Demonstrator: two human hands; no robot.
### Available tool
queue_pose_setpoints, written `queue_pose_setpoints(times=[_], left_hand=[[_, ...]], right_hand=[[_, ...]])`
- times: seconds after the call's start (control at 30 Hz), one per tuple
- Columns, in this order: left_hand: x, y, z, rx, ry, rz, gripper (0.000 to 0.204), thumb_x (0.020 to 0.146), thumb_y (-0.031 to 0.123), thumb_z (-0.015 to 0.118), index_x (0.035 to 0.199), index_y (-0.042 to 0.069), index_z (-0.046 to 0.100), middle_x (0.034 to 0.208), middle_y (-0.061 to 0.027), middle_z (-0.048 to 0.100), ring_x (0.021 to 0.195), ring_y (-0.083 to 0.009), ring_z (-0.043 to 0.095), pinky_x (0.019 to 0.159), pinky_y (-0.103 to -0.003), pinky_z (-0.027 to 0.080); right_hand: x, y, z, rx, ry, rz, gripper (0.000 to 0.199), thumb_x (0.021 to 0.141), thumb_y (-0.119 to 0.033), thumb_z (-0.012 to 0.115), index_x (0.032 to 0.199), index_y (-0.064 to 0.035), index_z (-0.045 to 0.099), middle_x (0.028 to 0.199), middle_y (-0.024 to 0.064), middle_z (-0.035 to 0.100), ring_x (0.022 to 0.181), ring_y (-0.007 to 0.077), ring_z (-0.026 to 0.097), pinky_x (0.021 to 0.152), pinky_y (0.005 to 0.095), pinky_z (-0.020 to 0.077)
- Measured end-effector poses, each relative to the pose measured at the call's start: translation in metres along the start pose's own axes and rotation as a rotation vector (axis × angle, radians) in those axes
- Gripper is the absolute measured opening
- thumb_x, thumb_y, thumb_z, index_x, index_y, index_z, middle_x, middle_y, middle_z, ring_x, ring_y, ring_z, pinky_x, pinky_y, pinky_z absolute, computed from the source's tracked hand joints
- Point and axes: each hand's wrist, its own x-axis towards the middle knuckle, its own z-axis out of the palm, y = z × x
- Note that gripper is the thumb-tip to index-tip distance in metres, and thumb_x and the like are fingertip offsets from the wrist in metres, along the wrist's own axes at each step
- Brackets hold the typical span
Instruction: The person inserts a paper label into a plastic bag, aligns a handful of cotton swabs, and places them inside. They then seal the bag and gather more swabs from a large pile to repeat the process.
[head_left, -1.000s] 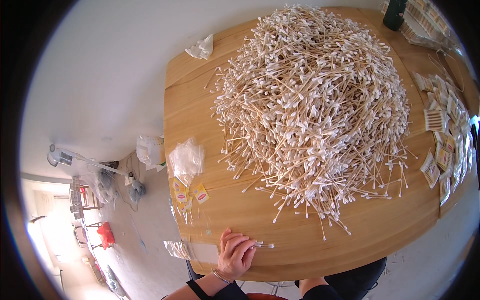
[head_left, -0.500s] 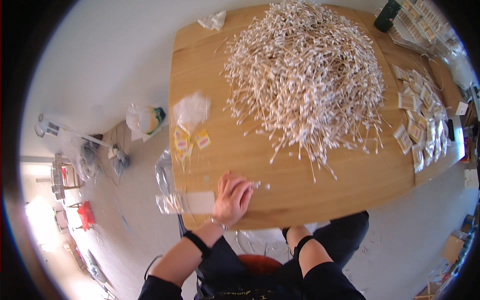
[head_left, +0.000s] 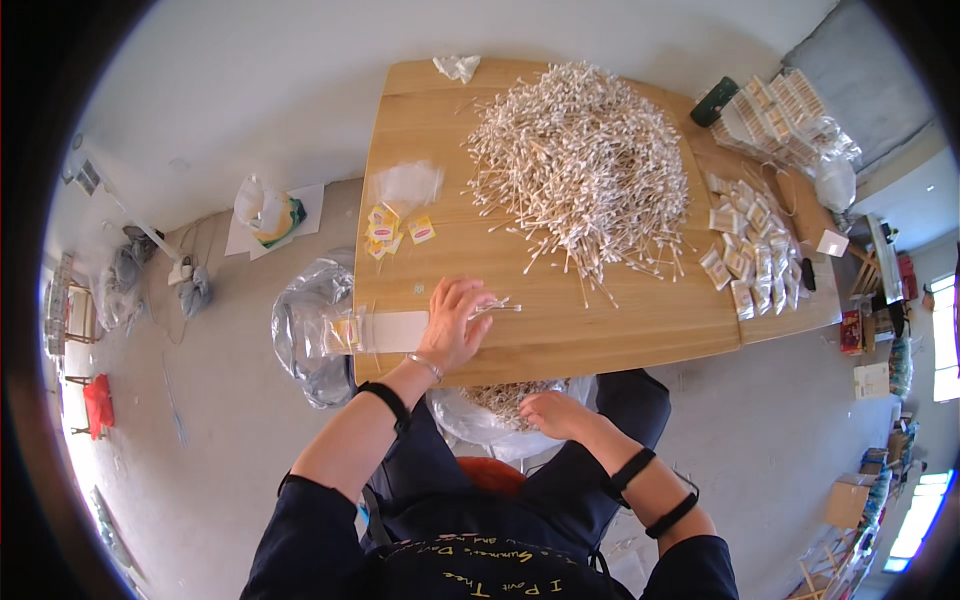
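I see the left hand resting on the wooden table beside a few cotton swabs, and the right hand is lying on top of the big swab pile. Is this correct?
Not quite. The head view shows the right hand below the near edge of the wooden table, over a clear bag of swabs in the lap, not on the big swab pile. The left hand does rest on the table beside a few cotton swabs.

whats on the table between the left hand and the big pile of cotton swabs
Mostly bare wood in the head view: between the left hand and the swab pile lie only a few stray swabs at the pile's near edge.
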Motion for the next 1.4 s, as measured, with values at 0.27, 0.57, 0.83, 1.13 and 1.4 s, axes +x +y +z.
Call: queue_pose_setpoints(times=[0.27, 0.57, 0.83, 1.13, 1.4], left_hand=[[-0.056, 0.034, -0.007, -0.048, -0.296, 0.318, 0.023, 0.077, 0.024, 0.071, 0.097, 0.015, 0.065, 0.097, -0.0008, 0.061, 0.098, -0.0219, 0.054, 0.089, -0.037, 0.041], [-0.051, 0.024, -0.002, 0.050, -0.197, 0.118, 0.008, 0.074, 0.011, 0.070, 0.080, 0.012, 0.064, 0.084, -0.0006, 0.062, 0.087, -0.0220, 0.058, 0.082, -0.037, 0.044], [-0.019, 0.007, 0.008, 0.211, 0.132, -0.161, 0.031, 0.074, 0.012, 0.068, 0.104, 0.009, 0.061, 0.113, -0.0091, 0.054, 0.110, -0.0344, 0.048, 0.097, -0.045, 0.039], [-0.013, -0.008, 0.020, 0.102, -0.028, -0.027, 0.019, 0.081, 0.011, 0.065, 0.100, 0.009, 0.064, 0.102, -0.0068, 0.058, 0.104, -0.0302, 0.052, 0.093, -0.043, 0.043], [-0.009, -0.011, 0.015, 0.072, 0.017, 0.072, 0.014, 0.080, 0.009, 0.066, 0.095, 0.009, 0.066, 0.094, -0.0057, 0.060, 0.099, -0.0277, 0.054, 0.091, -0.041, 0.045]], right_hand=[[-0.015, -0.056, -0.050, 0.226, 0.156, 0.099, 0.017, 0.079, -0.002, 0.064, 0.096, -0.0001, 0.069, 0.104, 0.0141, 0.067, 0.096, 0.0263, 0.064, 0.085, 0.0328, 0.0496], [-0.010, -0.028, -0.031, 0.100, 0.118, 0.093, 0.010, 0.079, -0.007, 0.065, 0.085, -0.0013, 0.070, 0.088, 0.0139, 0.068, 0.083, 0.0288, 0.064, 0.075, 0.0355, 0.0511], [0.002, -0.045, -0.088, -0.013, 0.416, 0.471, 0.021, 0.079, -0.023, 0.068, 0.090, -0.0059, 0.066, 0.093, 0.0167, 0.063, 0.096, 0.0335, 0.060, 0.080, 0.0438, 0.0484], [0.046, 0.020, -0.105, -0.359, 1.102, 0.820, 0.031, 0.079, -0.022, 0.069, 0.102, -0.0047, 0.060, 0.108, 0.0199, 0.051, 0.106, 0.0388, 0.046, 0.093, 0.0447, 0.0398], [0.091, 0.002, -0.082, -0.283, 1.120, 0.518, 0.012, 0.083, -0.008, 0.060, 0.094, -0.0079, 0.063, 0.097, 0.0125, 0.054, 0.094, 0.0330, 0.051, 0.083, 0.0418, 0.0451]])
